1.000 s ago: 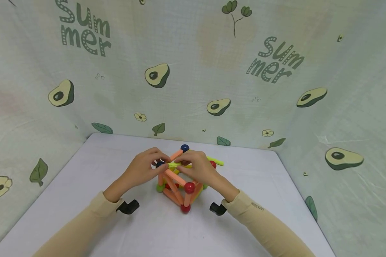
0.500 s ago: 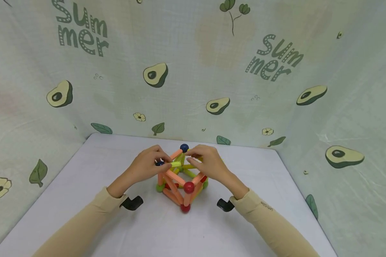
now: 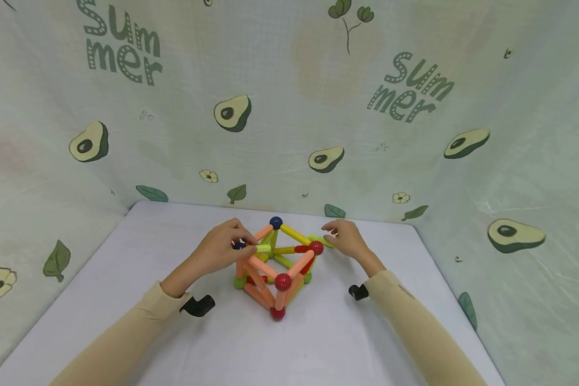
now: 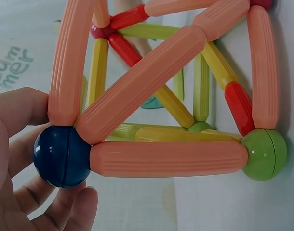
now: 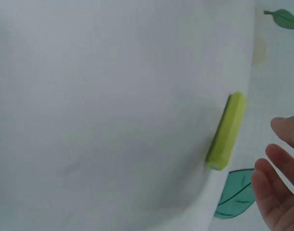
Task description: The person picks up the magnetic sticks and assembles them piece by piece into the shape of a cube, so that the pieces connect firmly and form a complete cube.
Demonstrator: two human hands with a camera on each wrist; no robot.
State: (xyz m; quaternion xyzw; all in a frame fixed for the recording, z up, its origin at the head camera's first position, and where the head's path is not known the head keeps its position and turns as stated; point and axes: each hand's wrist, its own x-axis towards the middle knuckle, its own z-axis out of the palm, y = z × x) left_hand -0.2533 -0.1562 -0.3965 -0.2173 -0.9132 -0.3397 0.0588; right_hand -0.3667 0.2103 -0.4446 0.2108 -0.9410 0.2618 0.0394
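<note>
A frame of magnetic sticks and balls, with an orange stick (image 3: 301,264) along its top, stands mid-table in the head view. My left hand (image 3: 225,244) is at its left top corner, thumb and fingers pinching a short yellow-green stick (image 3: 263,248) beside the blue ball (image 4: 62,156). In the left wrist view, fingers lie around that ball, and an orange stick (image 4: 168,159) links it to a green ball (image 4: 265,155). To the right of the frame, my right hand (image 3: 347,237) has loosely bent fingers, close to a loose yellow-green stick (image 5: 226,132) on the table.
Red balls (image 3: 283,282) mark the frame's front and right corners, and another blue ball (image 3: 276,222) tops its back corner. The white table (image 3: 318,348) ends at a patterned cloth backdrop (image 3: 270,69).
My right hand let go of the short yellow-green stick and moved right, off the frame toward the loose stick. My left hand stays at the blue ball corner.
</note>
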